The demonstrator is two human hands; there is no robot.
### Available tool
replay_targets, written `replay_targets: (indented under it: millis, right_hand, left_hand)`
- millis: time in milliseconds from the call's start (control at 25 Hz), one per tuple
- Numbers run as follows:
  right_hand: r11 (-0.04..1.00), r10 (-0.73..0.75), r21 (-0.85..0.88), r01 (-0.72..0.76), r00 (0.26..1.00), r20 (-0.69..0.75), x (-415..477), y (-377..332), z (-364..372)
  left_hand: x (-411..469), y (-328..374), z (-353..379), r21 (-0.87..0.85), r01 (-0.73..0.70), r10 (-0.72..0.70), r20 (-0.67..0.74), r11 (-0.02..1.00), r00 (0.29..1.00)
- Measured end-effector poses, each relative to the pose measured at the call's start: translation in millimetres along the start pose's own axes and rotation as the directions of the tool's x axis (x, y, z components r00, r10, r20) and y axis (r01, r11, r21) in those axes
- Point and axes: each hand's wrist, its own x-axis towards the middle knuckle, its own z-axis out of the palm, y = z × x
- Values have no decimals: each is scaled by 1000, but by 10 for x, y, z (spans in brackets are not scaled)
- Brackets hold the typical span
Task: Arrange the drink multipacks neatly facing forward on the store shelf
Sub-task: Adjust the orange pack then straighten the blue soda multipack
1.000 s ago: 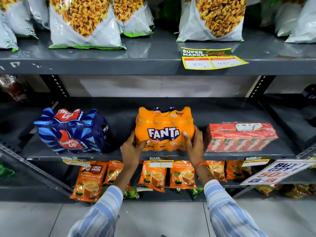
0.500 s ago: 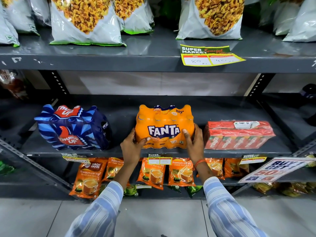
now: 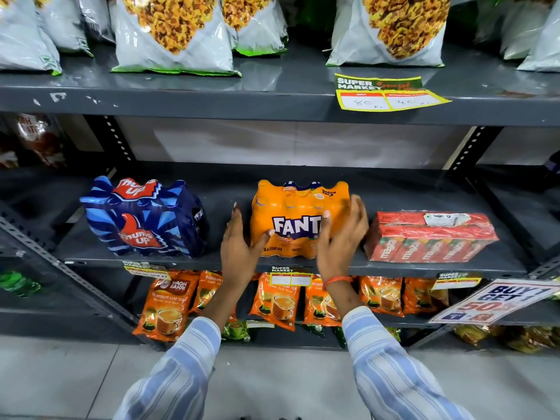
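Observation:
An orange Fanta multipack (image 3: 298, 204) stands upright with its logo forward in the middle of the grey middle shelf (image 3: 394, 189). My left hand (image 3: 239, 250) is just left of it, fingers spread upward with a gap to the pack's side and the thumb at its front. My right hand (image 3: 341, 237), blurred, is in front of the pack's right side with fingers apart, covering the end of the logo. A blue Thums Up multipack (image 3: 142, 219) sits to the left, turned slightly. A red juice-carton multipack (image 3: 430, 234) lies to the right.
Snack bags (image 3: 175, 31) line the upper shelf, whose edge carries a yellow price tag (image 3: 388, 93). Orange tea pouches (image 3: 166, 301) hang on the lower shelf. A "Buy 1 Get 1" sign (image 3: 494, 300) sticks out at the lower right. Slotted uprights (image 3: 118, 137) frame the bay.
Both hands, which gripped the Fanta pack's lower sides, have loosened and lifted off, fingers spreading. The pack sits slightly further back on the shelf.

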Motion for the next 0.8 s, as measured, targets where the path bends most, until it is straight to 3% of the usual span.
replay_targets:
  millis: [120, 240, 320, 440, 560, 640, 800]
  right_hand:
    - [970, -191, 150, 191, 982, -17, -141, -454, 375]
    - [941, -298, 212, 265, 943, 145, -392, -787, 863]
    - [958, -272, 191, 214, 893, 360, -674, -896, 1205]
    - [989, -134, 128, 70, 785, 604, -1050, -908, 1604]
    - [994, -58, 107, -13, 776, 628, -1222, -856, 1784]
    - [995, -53, 103, -14, 785, 618, -1239, -825, 1832]
    - [996, -84, 63, 57, 789, 609, -1190, -730, 1827]
  left_hand:
    - [73, 16, -292, 10, -122, 123, -145, 992, 982]
    - [216, -129, -677, 75, -192, 205, -227, 978, 952]
    - [334, -379, -1000, 141, -151, 188, -294, 978, 937]
    - [504, -928, -1567, 124, 24, 29, -407, 992, 913]
    - [633, -1418, -1967, -136, 137, -170, -273, 981, 947]
    - [695, -1581, -2075, -226, 155, -199, -187, 962, 962]
    - [733, -1677, -2111, -299, 125, -183, -177, 946, 967]
